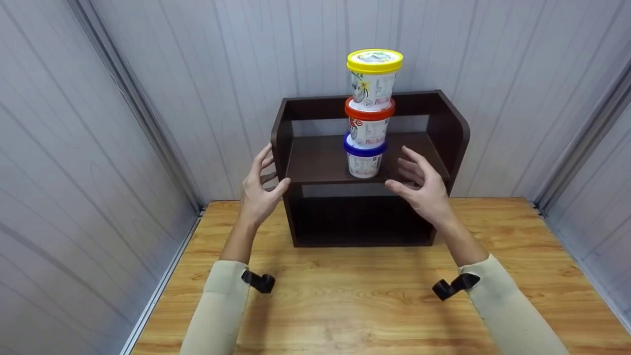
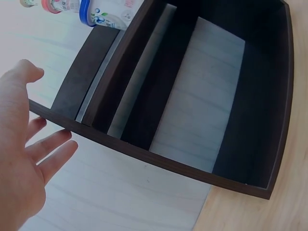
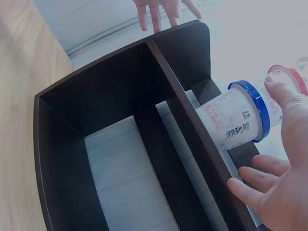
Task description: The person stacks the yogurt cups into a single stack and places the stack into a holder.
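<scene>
Three white tubs stand stacked on the upper board of a dark brown shelf unit point(image 1: 315, 153). The bottom tub point(image 1: 364, 165) has a blue lid, the middle tub point(image 1: 368, 130) a red lid, and the top tub point(image 1: 374, 88) a yellow lid. The stack leans slightly to the right. My left hand point(image 1: 260, 192) is at the unit's left side panel, thumb and fingers spread; whether it touches the panel I cannot tell. To the right of the blue-lidded tub point(image 3: 231, 120), my right hand point(image 1: 426, 192) is held with fingers apart and nothing in its grasp.
The unit stands on a wood-grain table point(image 1: 345, 296), near the pale panelled back wall point(image 1: 236, 74). Below the upper board is an open lower compartment point(image 1: 365, 219). More pale walls rise at left and right. Small black cameras sit on both wrists.
</scene>
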A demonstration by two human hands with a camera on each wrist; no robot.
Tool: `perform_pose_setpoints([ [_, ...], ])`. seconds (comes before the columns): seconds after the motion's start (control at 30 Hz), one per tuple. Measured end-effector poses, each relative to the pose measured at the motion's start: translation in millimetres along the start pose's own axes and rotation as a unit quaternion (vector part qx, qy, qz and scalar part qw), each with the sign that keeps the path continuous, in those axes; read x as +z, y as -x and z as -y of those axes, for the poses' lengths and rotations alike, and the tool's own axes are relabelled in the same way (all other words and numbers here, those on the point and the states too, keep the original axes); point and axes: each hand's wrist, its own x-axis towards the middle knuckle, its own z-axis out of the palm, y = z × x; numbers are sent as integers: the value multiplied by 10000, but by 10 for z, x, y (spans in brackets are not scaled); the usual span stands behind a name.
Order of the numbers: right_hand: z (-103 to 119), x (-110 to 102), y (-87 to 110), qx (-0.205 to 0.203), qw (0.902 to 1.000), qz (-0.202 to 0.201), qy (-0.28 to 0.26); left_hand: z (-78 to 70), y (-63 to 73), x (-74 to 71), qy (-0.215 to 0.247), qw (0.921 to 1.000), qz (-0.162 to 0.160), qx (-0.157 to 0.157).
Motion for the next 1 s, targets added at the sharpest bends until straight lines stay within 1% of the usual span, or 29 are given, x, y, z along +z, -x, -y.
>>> perform_pose_setpoints([
  [0.1, -22, -12, 70, -101, 9999, 22, 67, 21, 80, -7, 51, 10000, 10, 25],
  [0.17, -47, -22, 119, -152, 9998, 51, 90, 34, 135, -8, 1, 10000, -4, 63],
  [0.4, -197, -72, 317, -282, 9990, 262, 234, 89, 345, 5, -448, 9987, 63, 234],
  [0.57, -349, -126, 438, -336, 9978, 451, 350, 121, 515, 7, -719, 9970, 203, 190],
  [0.67, -432, -162, 503, -332, 9974, 486, 424, 135, 609, 2, -926, 9949, 373, 143],
  [0.8, -543, -200, 586, -328, 9964, 560, 550, 165, 712, -24, -1204, 9901, 711, 92],
  [1.0, -703, -267, 712, -349, 9948, 678, 682, 236, 835, -63, -1394, 9823, 1250, 83],
])
